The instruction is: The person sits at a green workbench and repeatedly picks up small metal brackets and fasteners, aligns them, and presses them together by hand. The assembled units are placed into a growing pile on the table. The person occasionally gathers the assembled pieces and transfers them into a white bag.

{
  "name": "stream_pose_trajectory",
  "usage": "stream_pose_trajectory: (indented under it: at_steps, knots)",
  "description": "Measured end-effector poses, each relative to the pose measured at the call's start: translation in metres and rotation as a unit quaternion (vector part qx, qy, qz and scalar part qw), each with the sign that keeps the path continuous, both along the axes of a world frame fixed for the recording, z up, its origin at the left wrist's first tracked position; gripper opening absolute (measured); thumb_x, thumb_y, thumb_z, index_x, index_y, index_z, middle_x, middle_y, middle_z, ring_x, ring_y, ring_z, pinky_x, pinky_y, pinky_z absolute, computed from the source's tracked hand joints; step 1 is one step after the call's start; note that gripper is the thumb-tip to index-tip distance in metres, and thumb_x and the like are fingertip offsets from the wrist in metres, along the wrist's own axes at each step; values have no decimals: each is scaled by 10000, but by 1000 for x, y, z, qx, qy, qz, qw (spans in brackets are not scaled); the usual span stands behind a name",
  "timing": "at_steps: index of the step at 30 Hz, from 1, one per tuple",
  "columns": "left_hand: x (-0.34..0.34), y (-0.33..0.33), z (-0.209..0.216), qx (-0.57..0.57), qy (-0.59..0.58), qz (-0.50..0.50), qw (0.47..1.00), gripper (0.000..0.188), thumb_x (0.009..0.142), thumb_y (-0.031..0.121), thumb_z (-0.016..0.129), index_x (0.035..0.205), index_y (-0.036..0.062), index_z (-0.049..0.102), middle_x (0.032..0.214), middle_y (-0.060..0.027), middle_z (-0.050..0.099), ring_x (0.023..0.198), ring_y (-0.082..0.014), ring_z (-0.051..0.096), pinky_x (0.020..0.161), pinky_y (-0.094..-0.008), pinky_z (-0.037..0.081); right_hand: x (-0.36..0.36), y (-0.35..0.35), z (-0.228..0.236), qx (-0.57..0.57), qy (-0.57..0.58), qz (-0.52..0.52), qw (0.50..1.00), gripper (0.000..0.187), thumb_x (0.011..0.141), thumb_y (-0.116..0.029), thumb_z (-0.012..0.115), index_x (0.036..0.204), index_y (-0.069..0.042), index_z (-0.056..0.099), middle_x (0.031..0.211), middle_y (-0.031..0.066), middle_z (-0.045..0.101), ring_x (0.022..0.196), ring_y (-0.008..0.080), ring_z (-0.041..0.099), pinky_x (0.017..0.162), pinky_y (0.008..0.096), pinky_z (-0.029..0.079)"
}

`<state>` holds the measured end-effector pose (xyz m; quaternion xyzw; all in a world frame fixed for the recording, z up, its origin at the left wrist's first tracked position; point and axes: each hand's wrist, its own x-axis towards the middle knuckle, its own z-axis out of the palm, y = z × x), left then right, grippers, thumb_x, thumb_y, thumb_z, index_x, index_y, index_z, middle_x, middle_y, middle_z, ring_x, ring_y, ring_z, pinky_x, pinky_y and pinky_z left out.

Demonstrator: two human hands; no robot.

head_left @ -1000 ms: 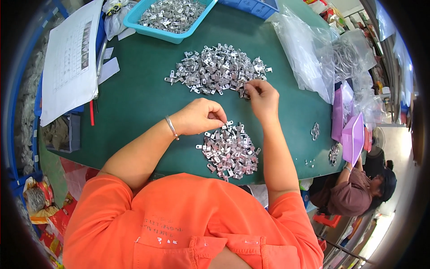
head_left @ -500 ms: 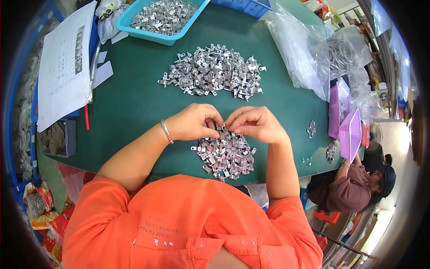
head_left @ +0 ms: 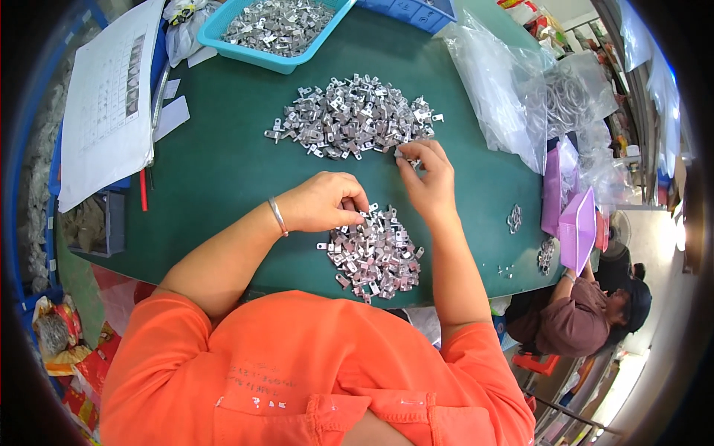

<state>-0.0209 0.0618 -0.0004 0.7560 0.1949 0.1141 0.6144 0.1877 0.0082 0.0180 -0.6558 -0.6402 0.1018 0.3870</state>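
Small bent metal brackets lie in two heaps on the green table: a far heap [head_left: 353,115] and a smaller near heap [head_left: 378,256] close to my body. My left hand [head_left: 323,202], a bangle at its wrist, is closed in a pinch at the upper left of the near heap. What its fingertips hold, if anything, is too small and covered to make out. At the right front edge of the far heap is my right hand [head_left: 431,177], thumb and forefinger pinched on a small metal bracket [head_left: 399,152].
Beyond the far heap stands a turquoise basket [head_left: 288,62] of brackets, beside a blue crate [head_left: 416,13]. Paper sheets [head_left: 108,104] lie left, plastic bags [head_left: 494,89] right. At the right edge a person [head_left: 576,320] in brown holds a purple tray [head_left: 578,230].
My right hand has left my left hand above the near heap and moved away from me to the far heap's edge. My left hand has stayed almost in place.
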Motion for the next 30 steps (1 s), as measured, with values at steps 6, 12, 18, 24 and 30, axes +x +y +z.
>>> stream_pose_trajectory:
  at_steps: [6,12,18,24,30]
  knots:
    - [-1,-1,2,13,-4,15,1000,169,785,46,697,924,-12,621,943,-74,568,759,-119,626,667,-244,525,15,-19,19,-190,55,167,966,185,733,-5,706,908,-25,652,902,79,620,828,238,611,709,335,489]
    - [0,-1,1,31,6,-13,999,154,791,52,691,914,-10,623,937,-71,566,761,-121,625,672,-241,520,12,-9,-19,5,-147,-36,989,171,721,-14,696,877,-44,631,911,87,587,864,300,576,743,390,483]
    - [0,0,3,29,12,-2,1000,143,795,53,687,907,-11,627,931,-66,568,760,-120,624,674,-237,515,11,-7,-14,40,-180,-13,983,185,713,-13,703,886,-38,642,947,91,586,872,304,560,752,385,477]
    - [0,-1,2,26,6,-4,1000,137,796,49,687,904,-10,629,931,-66,569,756,-114,621,669,-234,514,8,-7,-19,16,-121,-21,992,215,700,-12,717,902,-26,647,928,99,607,848,301,560,756,374,471]
    - [1,1,2,15,18,-5,1000,128,800,30,675,909,-15,627,943,-67,567,766,-109,625,674,-229,519,5,-10,-15,-47,-19,-4,999,196,720,16,686,909,-20,648,840,120,629,788,304,614,705,375,498]
